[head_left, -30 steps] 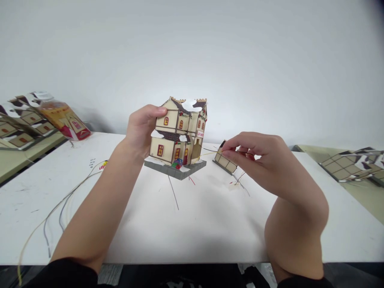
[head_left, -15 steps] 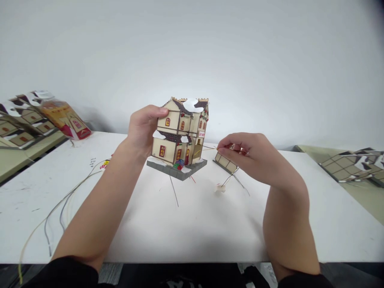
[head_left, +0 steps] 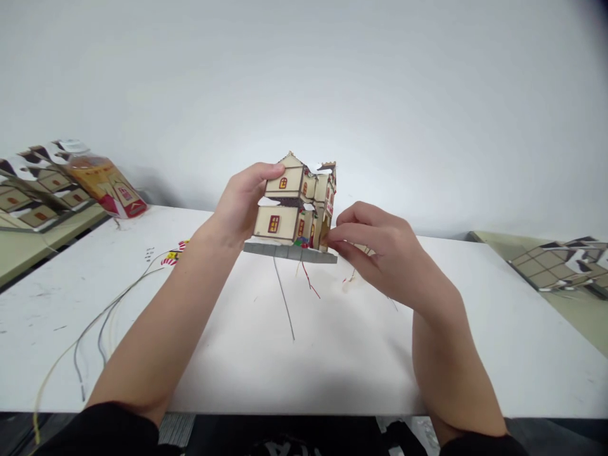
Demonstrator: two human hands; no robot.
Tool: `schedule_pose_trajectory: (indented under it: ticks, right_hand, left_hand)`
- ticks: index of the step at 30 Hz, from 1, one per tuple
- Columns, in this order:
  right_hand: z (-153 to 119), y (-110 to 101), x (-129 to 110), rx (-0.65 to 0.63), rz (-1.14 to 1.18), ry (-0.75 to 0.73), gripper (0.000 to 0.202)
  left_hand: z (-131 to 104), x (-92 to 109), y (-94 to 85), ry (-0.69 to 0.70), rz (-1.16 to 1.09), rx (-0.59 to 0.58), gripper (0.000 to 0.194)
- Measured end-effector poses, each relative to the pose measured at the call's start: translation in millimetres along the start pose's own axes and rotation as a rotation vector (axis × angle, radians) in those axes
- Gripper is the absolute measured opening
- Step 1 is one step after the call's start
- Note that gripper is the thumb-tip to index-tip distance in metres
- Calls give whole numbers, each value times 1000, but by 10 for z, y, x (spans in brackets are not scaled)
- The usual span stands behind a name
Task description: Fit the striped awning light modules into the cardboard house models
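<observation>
My left hand (head_left: 243, 202) is closed round the left side of a small model house (head_left: 280, 218), holding it tilted above the white table. The house has cream walls, red windows, patches of white snow and a grey base. From under the base hang a dark wire (head_left: 284, 297) and a red wire (head_left: 310, 282). My right hand (head_left: 384, 250) pinches at the opening in the house's right side; thin wires led to these fingertips a moment ago, but they are now mostly hidden. Partly behind that hand lies a cream panelled piece (head_left: 363, 249), with a small pale part (head_left: 346, 285) near it.
Long loose wires (head_left: 102, 313) curve across the table's left side, beside a red-white striped piece with yellow (head_left: 171, 258). An amber bottle (head_left: 107, 180) stands back left. More model houses (head_left: 40, 212) sit on the left shelf, others (head_left: 546, 266) on the right one.
My right hand has moved left, its fingertips now up against the house's opening. The house has turned and shifted slightly right, so its base shows edge-on and the hanging wires show more.
</observation>
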State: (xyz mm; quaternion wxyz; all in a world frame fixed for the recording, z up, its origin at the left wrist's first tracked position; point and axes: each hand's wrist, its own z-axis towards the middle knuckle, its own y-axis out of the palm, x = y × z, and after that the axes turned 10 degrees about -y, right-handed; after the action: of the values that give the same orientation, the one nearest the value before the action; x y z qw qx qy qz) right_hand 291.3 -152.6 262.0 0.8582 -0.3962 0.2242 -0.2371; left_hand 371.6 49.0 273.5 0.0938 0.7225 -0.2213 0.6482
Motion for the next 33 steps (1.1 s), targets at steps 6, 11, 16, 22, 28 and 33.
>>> schedule_pose_trajectory:
  ticks: [6,11,16,22,28,33]
  right_hand:
    - [19,58,75,23,204,-62,30]
    - [36,63,42,30,267,-53,30]
    - [81,213,-9,123,93,34,28]
    - [120,388,19,370,-1,30,15]
    - [115,377,61,465,-107,-57,11]
    - [105,371,140,513,-183,-127,10]
  left_hand:
    - [34,-54,6,-23,-188,-30,66]
    - [62,-71,6,-8,-188,9,65]
    - [79,-68,31,-3,-155,95,65]
    - [67,-68,35,-34,-148,87,67]
    - [43,-50,3,-53,-218,-56,67]
    - [39,-33,-1,-50,-320,-196,64]
